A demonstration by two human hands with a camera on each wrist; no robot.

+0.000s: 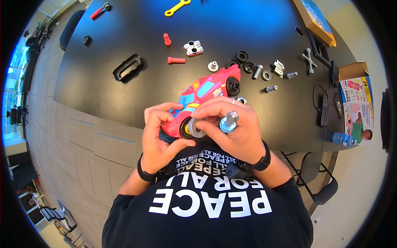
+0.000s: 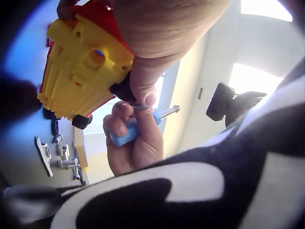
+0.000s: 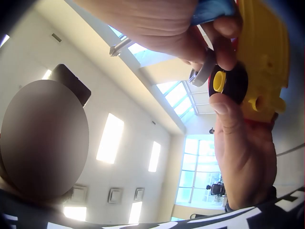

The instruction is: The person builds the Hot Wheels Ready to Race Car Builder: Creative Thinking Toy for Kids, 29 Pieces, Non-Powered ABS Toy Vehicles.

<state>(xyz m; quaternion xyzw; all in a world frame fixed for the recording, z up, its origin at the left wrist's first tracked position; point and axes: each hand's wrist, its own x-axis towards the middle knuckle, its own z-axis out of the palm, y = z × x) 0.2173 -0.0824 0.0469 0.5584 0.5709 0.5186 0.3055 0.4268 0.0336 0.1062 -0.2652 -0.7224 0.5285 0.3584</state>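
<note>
A red toy race car with blue windows is held at the table's near edge, its yellow underside showing in the left wrist view. My left hand grips the car's near end, fingers over the body and thumb by a black tire. A yellow hub shows in the tire's centre. Between thumb and fingers, my right hand pinches a grey ring right beside that wheel. The same hand also holds a blue-handled toy screwdriver, its grey tip pointing away from the car.
Black tires, grey bolts and a silver engine piece lie beyond the car. Farther left are red bolts and a black frame. A yellow wrench lies at the back; a water bottle stands out at right.
</note>
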